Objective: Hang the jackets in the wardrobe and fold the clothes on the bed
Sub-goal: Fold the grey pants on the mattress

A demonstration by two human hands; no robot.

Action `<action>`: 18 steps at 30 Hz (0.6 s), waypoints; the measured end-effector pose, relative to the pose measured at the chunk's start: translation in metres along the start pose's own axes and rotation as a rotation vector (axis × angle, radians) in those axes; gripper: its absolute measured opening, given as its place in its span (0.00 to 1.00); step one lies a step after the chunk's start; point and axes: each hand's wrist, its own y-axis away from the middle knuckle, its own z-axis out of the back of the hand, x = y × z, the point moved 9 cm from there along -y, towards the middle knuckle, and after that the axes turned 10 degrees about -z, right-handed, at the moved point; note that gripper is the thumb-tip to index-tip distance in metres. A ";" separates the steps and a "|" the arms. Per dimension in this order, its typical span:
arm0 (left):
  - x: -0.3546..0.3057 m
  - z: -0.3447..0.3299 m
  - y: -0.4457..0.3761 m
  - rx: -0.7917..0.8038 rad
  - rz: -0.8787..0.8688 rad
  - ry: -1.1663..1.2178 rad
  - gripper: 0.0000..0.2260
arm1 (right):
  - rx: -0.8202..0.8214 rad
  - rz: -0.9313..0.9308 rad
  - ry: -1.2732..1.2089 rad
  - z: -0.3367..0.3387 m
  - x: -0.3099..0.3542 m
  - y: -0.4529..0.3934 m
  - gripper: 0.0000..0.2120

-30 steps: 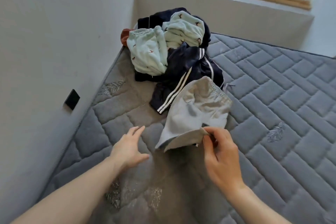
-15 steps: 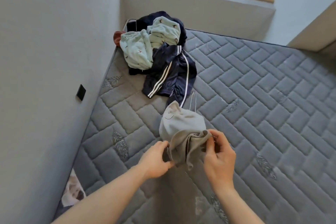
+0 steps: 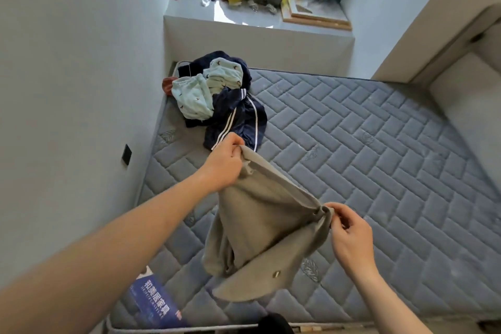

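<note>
Grey garment (image 3: 260, 230) hangs above the mattress (image 3: 379, 160), left hand (image 3: 223, 164) and right hand (image 3: 349, 236) each pinching its top edge. I can't tell what garment; lower folds bunched, hidden.

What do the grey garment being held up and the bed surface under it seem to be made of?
Grey garment: soft matte knit, probably cotton fleece or jersey; it drapes limply between the left hand and right hand. Mattress: grey quilted fabric, velvety-looking, stitched in a brick pattern.
</note>
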 end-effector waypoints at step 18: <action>-0.224 0.046 0.034 -0.047 -0.174 0.292 0.12 | -0.027 0.023 -0.056 -0.006 0.066 0.069 0.42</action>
